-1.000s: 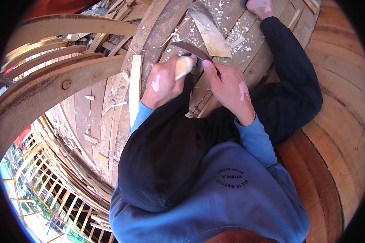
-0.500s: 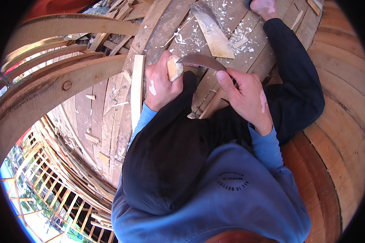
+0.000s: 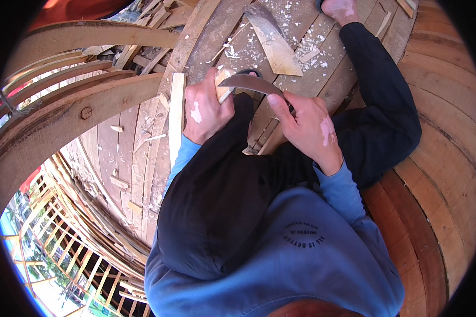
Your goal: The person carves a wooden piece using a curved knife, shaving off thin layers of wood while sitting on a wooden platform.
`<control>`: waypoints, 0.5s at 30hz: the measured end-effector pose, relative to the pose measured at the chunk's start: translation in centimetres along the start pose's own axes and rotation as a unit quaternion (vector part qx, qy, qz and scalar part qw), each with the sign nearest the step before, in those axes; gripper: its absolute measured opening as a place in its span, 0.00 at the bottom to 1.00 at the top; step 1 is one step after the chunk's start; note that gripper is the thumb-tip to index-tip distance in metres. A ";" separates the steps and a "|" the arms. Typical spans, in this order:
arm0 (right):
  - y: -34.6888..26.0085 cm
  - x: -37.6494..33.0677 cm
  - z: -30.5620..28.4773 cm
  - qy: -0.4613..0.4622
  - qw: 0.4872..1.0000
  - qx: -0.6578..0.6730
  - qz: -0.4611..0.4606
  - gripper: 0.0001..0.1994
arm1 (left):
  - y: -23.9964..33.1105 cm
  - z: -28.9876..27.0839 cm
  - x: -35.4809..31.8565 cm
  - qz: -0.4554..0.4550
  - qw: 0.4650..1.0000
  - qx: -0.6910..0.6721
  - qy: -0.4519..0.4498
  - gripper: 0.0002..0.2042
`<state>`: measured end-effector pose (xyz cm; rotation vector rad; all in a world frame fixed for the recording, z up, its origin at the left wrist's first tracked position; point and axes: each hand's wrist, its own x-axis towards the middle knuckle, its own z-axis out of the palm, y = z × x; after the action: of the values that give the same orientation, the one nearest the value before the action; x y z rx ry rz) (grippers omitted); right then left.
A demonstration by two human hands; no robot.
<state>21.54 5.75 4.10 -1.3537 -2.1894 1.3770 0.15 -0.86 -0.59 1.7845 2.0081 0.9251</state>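
My left hand is closed around a short block of pale wood, whose end shows above the fingers. A curved knife, dark and sickle-like, is in my right hand, with the thumb laid along the base of the blade. The blade's tip lies over the upper end of the block and appears to touch it. My fingers hide most of the knife's handle and the lower part of the block.
Pale shavings litter the plank floor ahead. A wide offcut board and a narrow pale strip lie there. Curved wooden ribs rise at left; a planked wall curves along the right. My bent legs lie close beneath my hands.
The knife and my right hand have shifted left, and the blade now crosses over the block's end. My left hand has barely moved. The whole view has shifted slightly.
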 end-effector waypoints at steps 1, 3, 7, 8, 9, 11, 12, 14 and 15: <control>-0.2 0.1 0.1 0.001 1.000 0.002 0.003 0.21 | 0.0 0.1 0.1 -0.005 1.000 -0.008 0.000 0.12; 0.0 0.7 0.7 0.023 1.000 -0.013 -0.002 0.21 | 0.3 0.0 0.1 0.027 0.999 0.005 -0.024 0.13; -0.9 2.6 0.6 0.070 0.997 0.032 -0.012 0.21 | 1.2 0.3 0.4 -0.004 1.000 -0.009 0.006 0.12; -0.9 2.7 0.3 0.077 0.996 0.048 0.004 0.21 | 1.2 0.3 0.9 -0.019 0.999 -0.022 0.029 0.11; -0.5 2.7 -0.2 0.084 0.994 0.063 0.020 0.21 | 1.2 0.2 0.9 -0.017 0.999 -0.026 0.022 0.11; 0.0 2.4 -1.2 0.059 0.995 0.055 0.058 0.23 | 1.1 0.2 0.6 -0.028 0.999 -0.027 0.037 0.09; 0.5 2.4 -1.4 0.048 0.994 0.076 0.069 0.24 | 1.0 0.1 0.5 -0.034 0.998 -0.027 0.045 0.09; 2.1 2.0 -0.8 0.031 0.988 0.117 0.092 0.25 | 0.7 0.2 0.5 -0.036 0.998 -0.015 0.053 0.12; 2.9 1.7 -0.4 0.029 0.986 0.138 0.091 0.25 | 0.7 0.2 0.4 -0.043 0.997 -0.007 0.059 0.14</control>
<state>22.50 7.72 1.56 -1.4925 -1.7936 1.6135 0.76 -0.42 -0.23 1.6587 2.1257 1.0368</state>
